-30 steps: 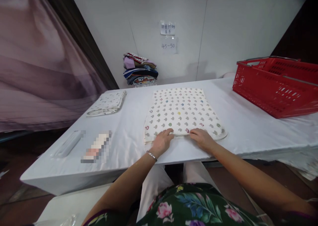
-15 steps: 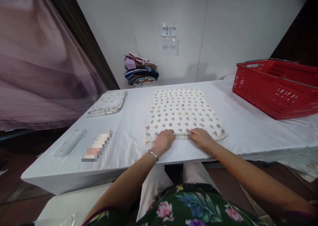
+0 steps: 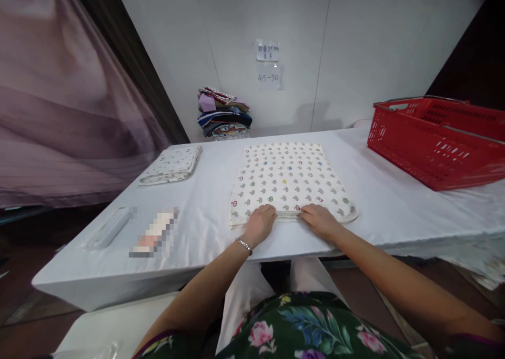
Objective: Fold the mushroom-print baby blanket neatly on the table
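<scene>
A white cloth printed with small grey and coloured mushrooms lies folded in layers on the white-covered table. My left hand grips its near edge left of centre, fingers on top and the thumb hidden below. Just to the right, my right hand pinches the same edge. A short stretch of layered hem shows between the two hands. The cloth's near right corner is rounded and lies flat on the table.
Another folded patterned cloth lies at the left. Nearer are a clear plastic-looking packet and a pixelated flat item. A pile of folded textiles stands by the wall behind the table. A red basket sits at the right.
Both hands stay on the near edge of the cloth with almost no movement. The view has shifted very slightly.
</scene>
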Tool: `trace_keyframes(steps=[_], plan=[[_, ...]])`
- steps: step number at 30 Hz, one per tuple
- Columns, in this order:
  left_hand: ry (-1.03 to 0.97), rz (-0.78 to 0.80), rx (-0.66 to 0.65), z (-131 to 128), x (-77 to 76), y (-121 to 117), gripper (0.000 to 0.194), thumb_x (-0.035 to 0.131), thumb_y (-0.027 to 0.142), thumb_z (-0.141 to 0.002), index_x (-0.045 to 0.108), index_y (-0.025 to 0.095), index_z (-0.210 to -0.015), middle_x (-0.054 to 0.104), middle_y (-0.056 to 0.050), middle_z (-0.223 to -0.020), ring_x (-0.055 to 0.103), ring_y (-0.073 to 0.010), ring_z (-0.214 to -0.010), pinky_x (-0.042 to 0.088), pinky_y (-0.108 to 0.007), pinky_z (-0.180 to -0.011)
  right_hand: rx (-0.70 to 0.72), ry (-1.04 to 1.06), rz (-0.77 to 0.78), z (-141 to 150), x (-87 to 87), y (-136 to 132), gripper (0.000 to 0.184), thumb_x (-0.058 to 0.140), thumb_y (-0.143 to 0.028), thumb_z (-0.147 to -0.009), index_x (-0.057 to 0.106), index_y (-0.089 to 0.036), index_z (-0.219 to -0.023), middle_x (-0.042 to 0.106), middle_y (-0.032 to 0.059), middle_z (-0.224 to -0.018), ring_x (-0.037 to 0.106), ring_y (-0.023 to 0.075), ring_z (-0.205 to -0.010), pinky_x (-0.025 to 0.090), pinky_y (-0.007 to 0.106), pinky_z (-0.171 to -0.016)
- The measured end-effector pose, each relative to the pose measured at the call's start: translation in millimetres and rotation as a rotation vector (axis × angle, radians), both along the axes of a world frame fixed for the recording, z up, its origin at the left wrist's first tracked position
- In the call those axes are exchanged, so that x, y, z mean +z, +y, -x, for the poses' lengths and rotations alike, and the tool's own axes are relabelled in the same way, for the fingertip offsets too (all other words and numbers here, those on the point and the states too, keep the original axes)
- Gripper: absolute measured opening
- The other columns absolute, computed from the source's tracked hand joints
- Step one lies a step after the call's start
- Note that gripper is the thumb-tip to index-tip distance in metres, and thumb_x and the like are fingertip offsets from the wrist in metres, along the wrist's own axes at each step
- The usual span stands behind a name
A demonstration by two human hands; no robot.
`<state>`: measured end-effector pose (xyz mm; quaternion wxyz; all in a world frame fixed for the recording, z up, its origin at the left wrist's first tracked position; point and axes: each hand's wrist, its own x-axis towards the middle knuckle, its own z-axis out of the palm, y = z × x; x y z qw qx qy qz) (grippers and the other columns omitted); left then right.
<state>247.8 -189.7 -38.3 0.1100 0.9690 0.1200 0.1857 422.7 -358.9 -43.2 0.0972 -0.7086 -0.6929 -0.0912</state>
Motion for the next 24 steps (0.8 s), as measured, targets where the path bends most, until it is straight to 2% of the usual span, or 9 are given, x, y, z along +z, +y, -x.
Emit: trace_keyframes(steps=[8, 11, 17, 24], plan=[[-0.006, -0.226, -0.103, 12, -10.7, -3, 0.019, 0.038, 0.019, -0.092, 0.056, 0.017, -0.086, 0.060, -0.006, -0.104, 0.052, -0.0190, -0.093, 0.042, -0.034, -0.077, 0.066, 0.018, -0.070, 7, -5.9, -11, 0.025, 0.038, -0.005, -0.084, 0.060, -0.015, -0.090, 0.057, 0.0109, -0.104, 0.047, 0.0198, -0.092, 0.038, 0.032, -0.076], [-0.007, -0.219, -0.091, 13, -10.7, -4, 0.018, 0.039, 0.019, -0.092, 0.056, 0.017, -0.087, 0.060, -0.006, -0.105, 0.052, -0.0189, -0.094, 0.043, -0.034, -0.077, 0.069, 0.029, -0.073, 8, -6.4, -12, 0.027, 0.037, -0.004, -0.083, 0.060, -0.015, -0.091, 0.057, 0.0113, -0.106, 0.048, 0.0202, -0.094, 0.039, 0.033, -0.077], [-0.002, -0.153, -0.128, 17, -6.4, -3, 0.010, 0.052, 0.025, -0.086, 0.057, 0.019, -0.090, 0.057, -0.007, -0.114, 0.051, -0.0212, -0.102, 0.044, -0.037, -0.082, 0.071, 0.072, -0.073, 6, -9.3, -11, 0.025, 0.036, -0.007, -0.085, 0.060, -0.015, -0.089, 0.058, 0.0110, -0.102, 0.049, 0.0204, -0.092, 0.040, 0.034, -0.077], [-0.066, -0.151, -0.107, 15, -5.8, -5, 0.015, 0.044, 0.018, -0.089, 0.059, 0.019, -0.088, 0.058, -0.007, -0.111, 0.051, -0.0204, -0.103, 0.043, -0.037, -0.083, 0.066, 0.145, -0.095, 4, -7.1, -12, 0.026, 0.035, -0.011, -0.087, 0.060, -0.016, -0.089, 0.060, 0.0108, -0.098, 0.050, 0.0200, -0.090, 0.042, 0.034, -0.076]])
